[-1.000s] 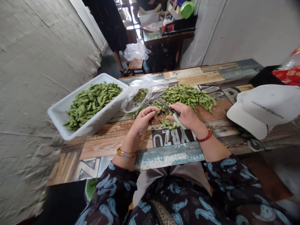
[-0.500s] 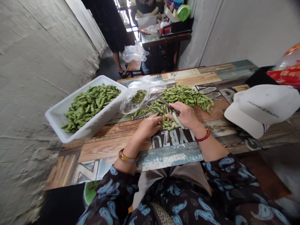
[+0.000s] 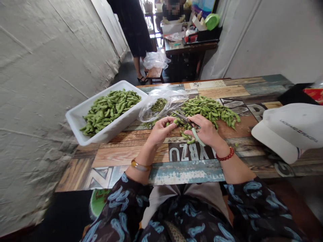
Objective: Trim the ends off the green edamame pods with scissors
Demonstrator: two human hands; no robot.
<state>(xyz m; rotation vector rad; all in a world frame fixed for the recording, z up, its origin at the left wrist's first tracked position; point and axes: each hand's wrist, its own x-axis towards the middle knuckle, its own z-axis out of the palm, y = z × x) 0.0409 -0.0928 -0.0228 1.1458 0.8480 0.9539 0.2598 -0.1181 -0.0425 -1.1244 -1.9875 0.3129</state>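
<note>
In my left hand (image 3: pixel 163 130) I pinch a green soybean pod (image 3: pixel 175 121) between thumb and fingers, just above the table. My right hand (image 3: pixel 204 129) is closed round a pair of scissors (image 3: pixel 195 134) with pale green handles. Their blades point left, at the pod, and look parted. Behind my hands a heap of soybean pods (image 3: pixel 208 109) spreads across the table, with a few loose pods close to my right hand. A clear plastic bag (image 3: pixel 146 112) with small green trimmings (image 3: pixel 158 105) lies behind my left hand.
A white tub (image 3: pixel 118 127) full of pods stands at the left, near the wall. At the right a white cap (image 3: pixel 290 129) lies on the wood-patterned table (image 3: pixel 131 153). Beyond the table are a stool (image 3: pixel 154 72), a person in dark clothes (image 3: pixel 135 28) and another table (image 3: pixel 191 48).
My left hand has come up from the table with a pod, close to the scissor blades. My right hand still holds the scissors. The whole view has shifted slightly.
</note>
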